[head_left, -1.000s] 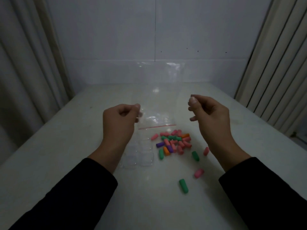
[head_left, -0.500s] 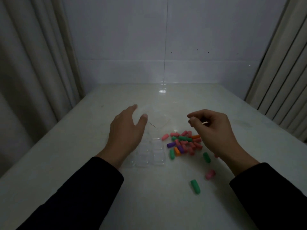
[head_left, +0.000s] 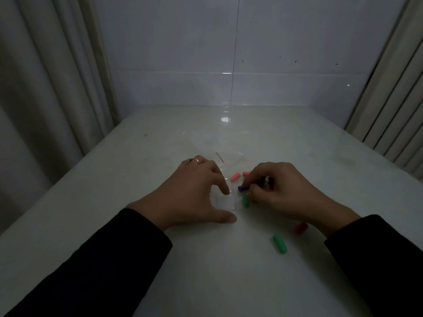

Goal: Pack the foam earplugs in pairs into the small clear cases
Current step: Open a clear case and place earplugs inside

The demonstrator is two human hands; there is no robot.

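Note:
Small clear cases (head_left: 225, 201) lie on the white table, framed by the thumb and forefinger of my left hand (head_left: 194, 191), which rests over them. My right hand (head_left: 283, 191) covers most of the earplug pile and its fingertips pinch a purple earplug (head_left: 242, 188). A green earplug (head_left: 245, 200) lies just below it. Two pink earplugs (head_left: 235, 177) sit behind the hands. A loose green earplug (head_left: 279, 244) and a red one (head_left: 300, 228) lie nearer to me on the right.
An empty clear zip bag (head_left: 219, 145) with a red seal line lies flat behind the hands. Curtains hang along the left and right sides of the table (head_left: 206, 271), with a tiled wall at the back.
The bag was let go and now lies on the table. Both hands came down: the left onto the clear cases, the right onto the earplug pile.

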